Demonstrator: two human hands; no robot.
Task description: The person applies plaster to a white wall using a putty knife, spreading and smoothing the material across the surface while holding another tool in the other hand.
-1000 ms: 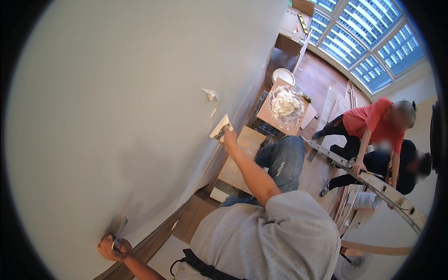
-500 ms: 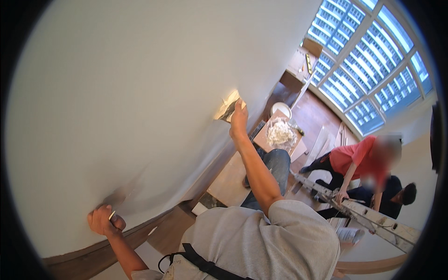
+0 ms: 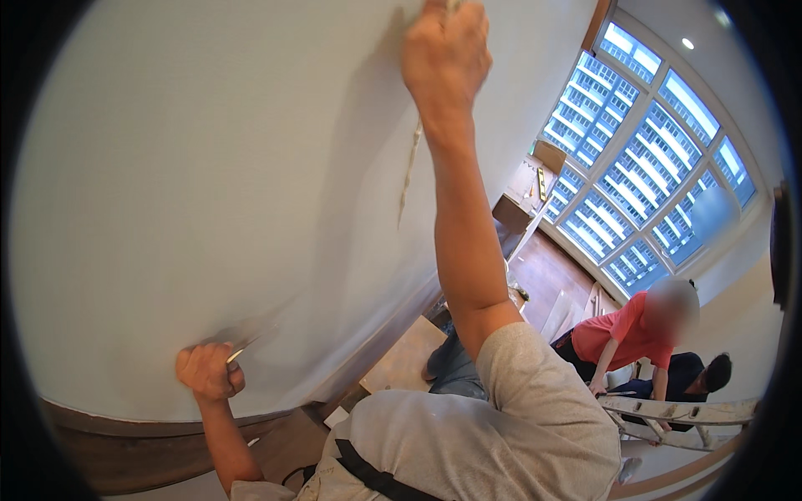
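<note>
My right hand (image 3: pixel 447 58) is raised to the top of the view, its fingers closed on a putty knife (image 3: pixel 453 5). Only a bit of its handle shows; the blade is hidden or out of view. Below that wrist, a thin, ragged streak of cream putty (image 3: pixel 408 179) runs down the pale wall (image 3: pixel 209 167). Low on the left, my left hand (image 3: pixel 205 370) is a fist close to the wall, closed around a thin tool with a pale edge (image 3: pixel 237 355). I cannot make out its exact kind.
At right, a person in a red shirt (image 3: pixel 614 338) and another in dark clothes (image 3: pixel 689 373) are by a metal ladder (image 3: pixel 693 409). Behind them stands a large window (image 3: pixel 635 150). A wooden board (image 3: pixel 405 355) lies beside my leg. A yellow level (image 3: pixel 541 184) lies farther off.
My right hand has swung up with the putty knife, and a putty streak now shows on the wall. My left hand has shifted slightly. My arm now hides the putty heap.
</note>
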